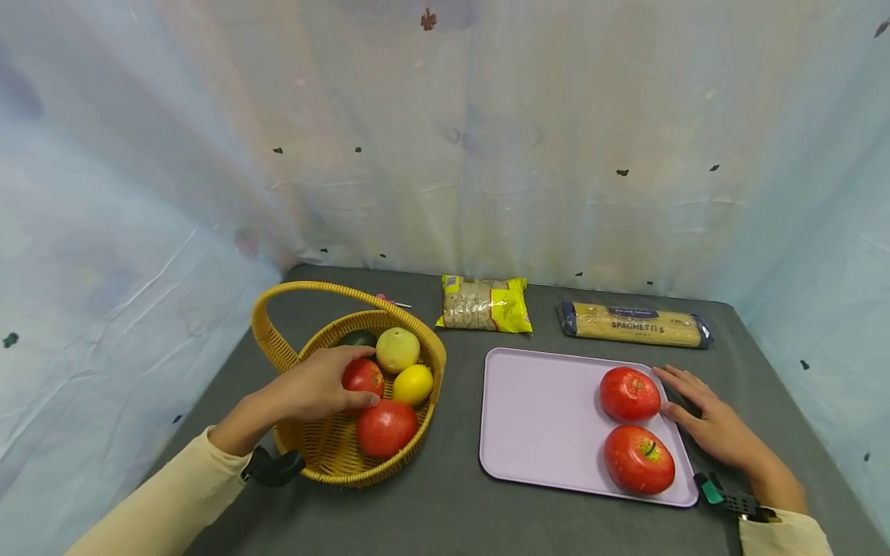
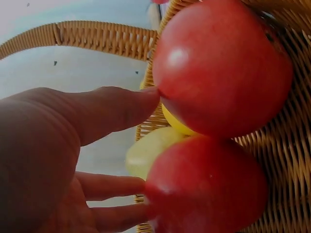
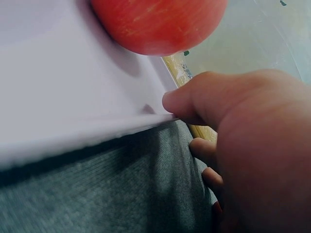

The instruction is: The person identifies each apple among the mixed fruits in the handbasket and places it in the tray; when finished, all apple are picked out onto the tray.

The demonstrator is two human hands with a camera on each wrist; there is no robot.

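My left hand (image 1: 316,382) reaches into a yellow wicker basket (image 1: 434,355) at left. Its fingers touch one red apple (image 1: 361,376), while the thumb tip meets a larger red apple (image 2: 223,68) nearer the front. Both apples rest in the basket, with a lemon (image 1: 413,384), a pale yellow-green round fruit (image 1: 398,350) and a partly hidden dark green fruit (image 1: 358,338). At right, my right hand (image 1: 716,421) lies by a lilac tray (image 1: 542,417), thumb on its rim and fingers extended outside it. Two red apples (image 1: 630,394) sit on the tray's right side.
Behind the tray lie a yellow bag (image 1: 484,304) of pale contents and a spaghetti packet (image 1: 636,324). A small pink-ended white stick (image 1: 394,301) is behind the basket. The basket's tall handle (image 1: 327,287) arches over its left side. A curtain (image 1: 445,154) hangs beyond the grey table (image 1: 514,517).
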